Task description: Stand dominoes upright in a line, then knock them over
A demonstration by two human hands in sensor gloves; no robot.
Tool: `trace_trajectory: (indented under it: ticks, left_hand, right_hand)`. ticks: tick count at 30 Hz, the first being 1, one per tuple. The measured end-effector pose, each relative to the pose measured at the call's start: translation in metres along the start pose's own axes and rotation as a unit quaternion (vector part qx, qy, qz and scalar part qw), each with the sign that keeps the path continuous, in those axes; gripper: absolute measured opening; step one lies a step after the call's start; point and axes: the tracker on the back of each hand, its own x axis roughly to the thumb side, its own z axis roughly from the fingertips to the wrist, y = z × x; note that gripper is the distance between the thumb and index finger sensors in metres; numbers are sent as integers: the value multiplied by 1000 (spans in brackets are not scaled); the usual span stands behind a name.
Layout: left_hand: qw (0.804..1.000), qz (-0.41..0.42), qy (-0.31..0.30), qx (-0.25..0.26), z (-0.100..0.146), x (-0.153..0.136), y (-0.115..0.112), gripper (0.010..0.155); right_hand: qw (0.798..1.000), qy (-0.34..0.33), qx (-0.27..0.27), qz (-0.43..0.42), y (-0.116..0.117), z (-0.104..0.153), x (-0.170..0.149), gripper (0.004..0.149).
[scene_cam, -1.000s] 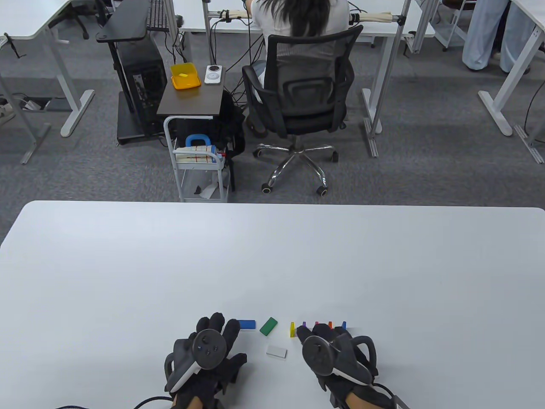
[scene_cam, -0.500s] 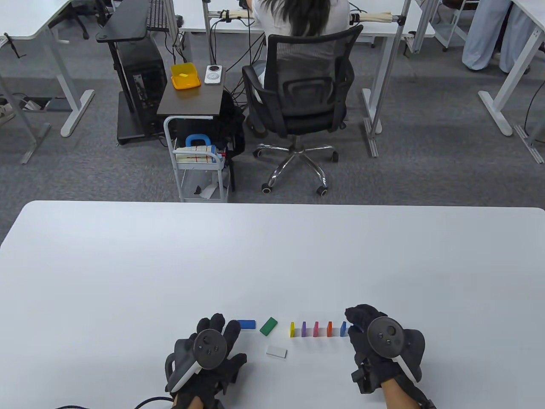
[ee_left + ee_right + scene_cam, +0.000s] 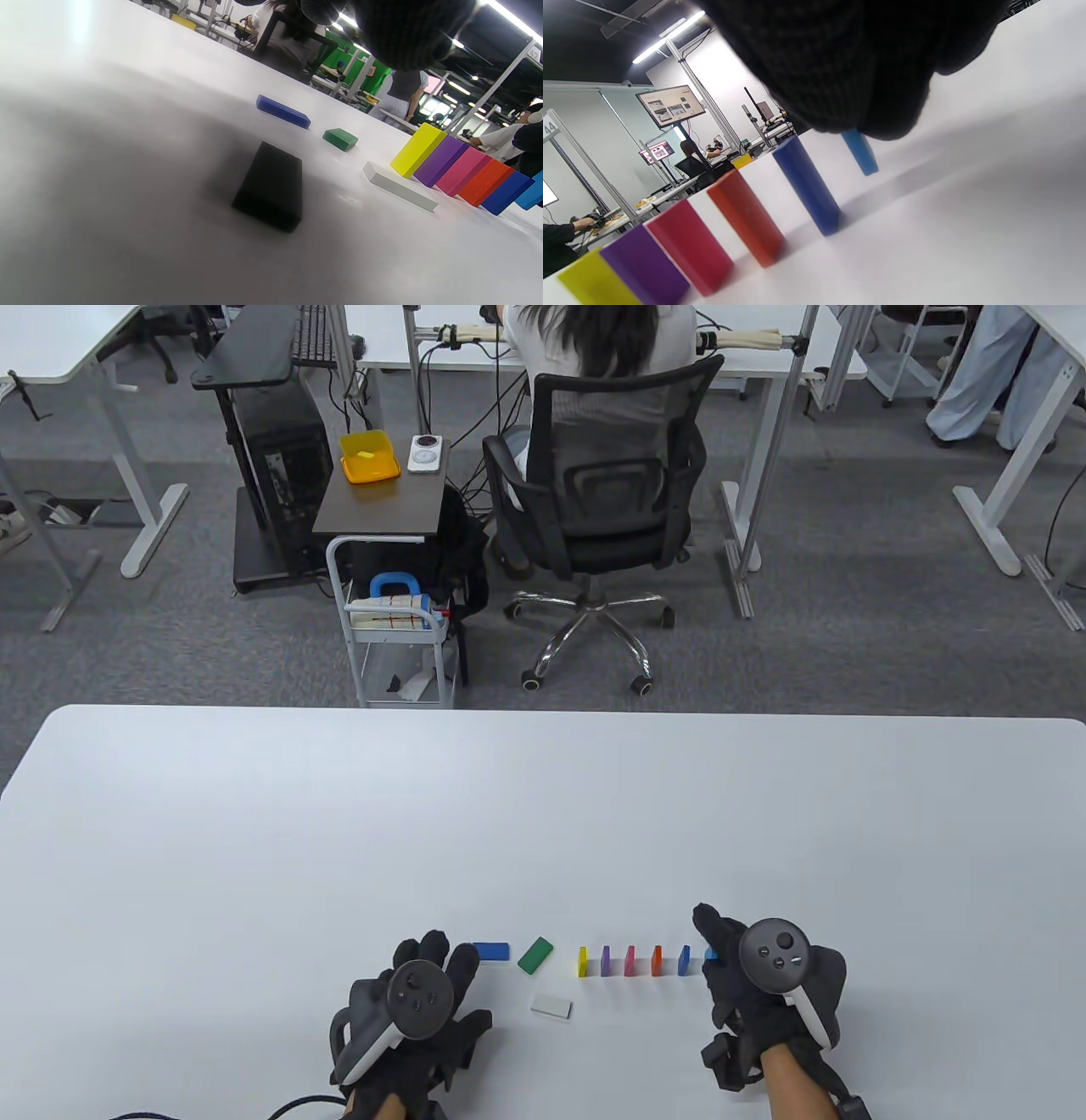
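A light blue plastic domino block [image 3: 860, 152] stands at the right end of the line, its top under the right hand's fingers [image 3: 711, 929]; the wrist view hides the contact, so I cannot tell whether they pinch it or only hover. Just left of those fingers stand five upright blocks with even gaps: a dark blue domino [image 3: 684, 959], an orange domino [image 3: 657, 959], a pink domino [image 3: 629, 960], a purple domino [image 3: 605, 960] and a yellow domino [image 3: 582, 961]. Further left, towards the left hand [image 3: 411, 1018], three blocks lie flat on the white bench [image 3: 543, 814]: a green domino [image 3: 534, 955], a white domino [image 3: 551, 1006] and a flat dark blue domino [image 3: 491, 952] just beside the left fingertips. A black domino [image 3: 270, 186] lies in shadow beneath that hand, whose fingers appear spread flat on the bench, holding nothing. The step in hand looks like setting the sixth block upright; the next move likely calls for releasing it without nudging the neighbour, then fetching a flat one.
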Motion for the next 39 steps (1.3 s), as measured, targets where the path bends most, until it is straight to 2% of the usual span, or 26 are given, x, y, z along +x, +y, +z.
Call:
trace_trajectory:
  ticks: [14, 39]
  left_hand:
    - [1000, 0, 1, -1, 0, 0, 0, 75]
    - [1000, -3, 0, 0, 0, 1, 0, 75]
  right_hand:
    - [999, 24, 21, -13, 11, -11, -7, 62]
    - [999, 23, 23, 11, 15, -12, -8, 61]
